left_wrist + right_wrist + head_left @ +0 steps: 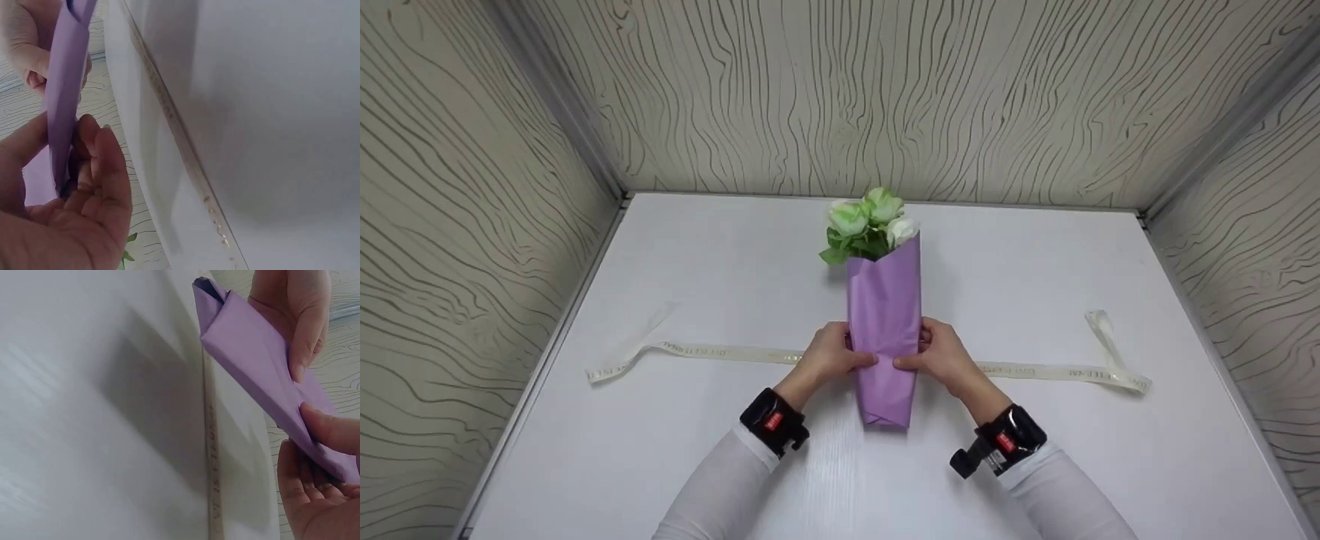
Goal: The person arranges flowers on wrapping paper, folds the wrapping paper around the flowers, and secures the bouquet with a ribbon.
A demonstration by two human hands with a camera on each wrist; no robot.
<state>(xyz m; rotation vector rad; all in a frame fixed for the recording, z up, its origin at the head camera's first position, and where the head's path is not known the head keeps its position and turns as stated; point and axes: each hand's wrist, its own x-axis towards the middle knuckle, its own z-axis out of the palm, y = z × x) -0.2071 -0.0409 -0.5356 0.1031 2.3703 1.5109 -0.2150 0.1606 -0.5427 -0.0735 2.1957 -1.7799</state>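
A bouquet wrapped in purple paper (883, 307) is held above the table in the head view, its white-green flowers (849, 217) pointing to the back. My left hand (834, 352) grips the wrapper's left side, thumb on the front and fingers behind. On the opposite side my right hand (941, 356) grips it the same way, its thumb close to the left one. Both wrist views show the purple paper (253, 354) lifted off the table. Beneath it runs a cream ribbon (720, 352) with gold lettering, whose middle is hidden by the bouquet and hands.
The white table (697, 262) meets patterned walls (810, 97) at the back and both sides. The ribbon's left end (604, 373) curls near the table's left edge. Its right end (1129, 381) folds back on itself at the right.
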